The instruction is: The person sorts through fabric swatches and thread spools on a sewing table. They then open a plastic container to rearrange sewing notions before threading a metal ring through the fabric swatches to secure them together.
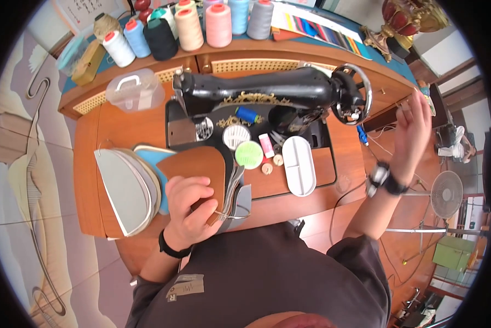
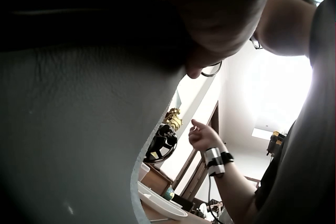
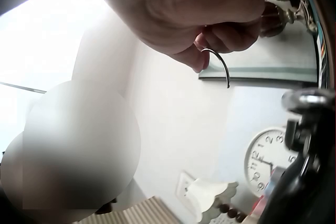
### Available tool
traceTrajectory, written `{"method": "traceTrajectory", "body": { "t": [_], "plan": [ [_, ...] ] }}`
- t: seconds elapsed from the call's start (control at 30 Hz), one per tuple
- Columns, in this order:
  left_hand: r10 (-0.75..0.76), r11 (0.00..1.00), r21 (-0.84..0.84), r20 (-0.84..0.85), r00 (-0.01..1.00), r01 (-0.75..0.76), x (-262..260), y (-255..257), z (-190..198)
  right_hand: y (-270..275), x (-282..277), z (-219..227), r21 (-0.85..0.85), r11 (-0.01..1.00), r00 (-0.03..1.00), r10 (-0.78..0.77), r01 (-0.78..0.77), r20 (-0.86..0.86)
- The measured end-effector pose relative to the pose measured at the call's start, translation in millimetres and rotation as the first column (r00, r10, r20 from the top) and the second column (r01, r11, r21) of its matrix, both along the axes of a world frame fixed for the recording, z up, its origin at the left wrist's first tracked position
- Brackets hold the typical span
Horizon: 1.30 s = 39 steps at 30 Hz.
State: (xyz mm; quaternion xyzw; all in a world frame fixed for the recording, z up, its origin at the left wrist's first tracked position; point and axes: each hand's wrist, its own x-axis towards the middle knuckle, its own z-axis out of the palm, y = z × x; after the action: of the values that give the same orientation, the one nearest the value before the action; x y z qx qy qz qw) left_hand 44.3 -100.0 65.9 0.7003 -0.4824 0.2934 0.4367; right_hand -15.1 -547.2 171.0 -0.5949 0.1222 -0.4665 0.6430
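My left hand point(image 1: 189, 210) grips a fanned bundle of leather swatches point(image 1: 196, 169) in brown, blue, white and grey, strung on a metal ring point(image 1: 240, 214). A grey swatch point(image 2: 73, 129) fills much of the left wrist view. My right hand point(image 1: 412, 123) is raised at the right, beyond the handwheel point(image 1: 360, 93) of a black sewing machine point(image 1: 256, 90). In the right wrist view its curled fingers and thumb pinch a thin curved metal piece point(image 3: 223, 66), whose far end points down; the rest is hidden in the fingers.
Before the machine lie a white oval tray point(image 1: 300, 167), a green round case point(image 1: 249, 155), a round needle case point(image 1: 236, 136), a blue spool point(image 1: 247, 115) and small bobbins. Several thread cones point(image 1: 218, 27) line the back shelf. A clear plastic box point(image 1: 136, 93) stands at left.
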Motion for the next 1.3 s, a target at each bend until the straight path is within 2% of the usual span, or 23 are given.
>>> {"method": "traceTrajectory", "body": {
  "t": [0.07,0.13,0.2,0.3,0.43,0.57,0.67,0.7,0.73,0.8,0.87,0.9,0.93,0.97,1.0,1.07,1.1,1.13,1.2,1.23,1.27,1.3],
  "plan": [
    [-0.007,1.0,0.0,-0.045,0.999,0.007,0.0,0.6,1.9,-52.5,36.7,-7.7,0.067,0.998,0.993,0.019,-0.012,-0.113],
    [0.002,1.0,0.01,-0.076,0.997,-0.001,-2.4,0.6,1.4,-112.9,77.9,-32.0,0.171,0.967,0.962,0.219,-0.191,-0.166],
    [-0.011,1.0,0.007,-0.109,0.994,0.012,-3.7,0.7,3.4,-144.9,128.3,-55.3,0.297,0.937,0.933,0.262,-0.185,-0.246],
    [-0.017,1.0,0.018,-0.124,0.992,0.02,-6.8,2.8,6.3,-141.8,175.2,-63.5,0.128,0.982,0.863,0.185,-0.141,-0.471],
    [-0.007,0.999,0.036,-0.15,0.989,0.013,-11.2,2.3,7.7,-171.9,220.5,-63.1,0.034,0.97,0.709,0.201,-0.242,-0.675],
    [-0.006,0.999,0.042,-0.188,0.982,0.014,-12.5,2.0,10.1,-191.0,254.8,-58.9,0.139,0.942,0.708,0.323,-0.306,-0.628],
    [0.004,0.999,0.032,-0.187,0.982,0.002,-10.3,-1.6,10.9,-193.5,275.4,-67.2,0.152,0.959,0.77,0.282,-0.238,-0.573],
    [0.008,1.0,0.027,-0.183,0.983,-0.003,-8.5,-3.3,10.0,-189.2,274.4,-66.0,0.122,0.971,0.751,0.235,-0.204,-0.617],
    [0.013,1.0,0.024,-0.186,0.983,-0.009,-8.2,-4.0,9.1,-180.5,272.5,-67.2,0.055,0.983,0.783,0.174,-0.176,-0.598],
    [0.009,1.0,0.007,-0.189,0.982,-0.008,-7.5,-4.6,7.6,-171.4,261.2,-64.3,-0.051,0.97,0.748,0.149,-0.237,-0.647],
    [0.007,1.0,0.0,-0.208,0.978,-0.007,-5.7,-2.2,6.6,-174.5,244.1,-62.6,-0.011,0.911,0.723,0.319,-0.411,-0.612],
    [-0.018,1.0,0.02,-0.221,0.975,0.023,-3.0,1.6,6.8,-172.3,228.4,-57.3,-0.051,0.855,0.695,0.384,-0.516,-0.608],
    [-0.027,1.0,0.006,-0.219,0.975,0.029,-0.9,2.2,1.8,-164.4,215.7,-55.0,-0.042,0.916,0.733,0.29,-0.398,-0.616],
    [-0.028,0.999,0.012,-0.247,0.969,0.032,-1.0,2.7,3.7,-169.9,206.5,-55.0,-0.042,0.891,0.697,0.323,-0.452,-0.64],
    [-0.057,0.998,-0.007,-0.254,0.965,0.057,1.4,2.6,0.8,-156.6,192.6,-52.1,-0.032,0.898,0.702,0.32,-0.438,-0.636],
    [-0.03,0.999,0.008,-0.22,0.975,0.033,2.9,2.6,2.4,-171.0,167.1,-56.8,-0.084,0.832,0.678,0.383,-0.548,-0.628],
    [-0.056,0.998,-0.041,-0.218,0.974,0.049,4.6,1.5,8.1,-146.7,145.6,-48.3,-0.155,0.884,0.731,0.253,-0.441,-0.634],
    [-0.069,0.995,-0.083,-0.209,0.975,0.053,6.7,1.4,10.0,-140.0,123.1,-45.0,-0.188,0.89,0.757,0.223,-0.415,-0.614],
    [-0.052,0.998,-0.057,-0.287,0.956,0.037,7.4,11.5,18.8,-126.2,79.6,-38.6,-0.254,0.898,0.805,0.16,-0.358,-0.571],
    [-0.055,0.995,-0.094,-0.306,0.95,0.027,10.2,12.8,18.4,-56.3,58.4,-21.9,-0.31,0.931,0.884,0.027,-0.192,-0.466],
    [-0.047,0.993,-0.121,-0.324,0.945,0.007,10.0,14.2,18.9,-34.2,38.7,-20.7,-0.254,0.959,0.9,0.0,-0.123,-0.436],
    [-0.044,0.989,-0.146,-0.339,0.94,-0.006,10.2,15.3,20.3,-57.7,11.1,-32.1,-0.328,0.906,0.868,0.078,-0.267,-0.49]
  ]
}}
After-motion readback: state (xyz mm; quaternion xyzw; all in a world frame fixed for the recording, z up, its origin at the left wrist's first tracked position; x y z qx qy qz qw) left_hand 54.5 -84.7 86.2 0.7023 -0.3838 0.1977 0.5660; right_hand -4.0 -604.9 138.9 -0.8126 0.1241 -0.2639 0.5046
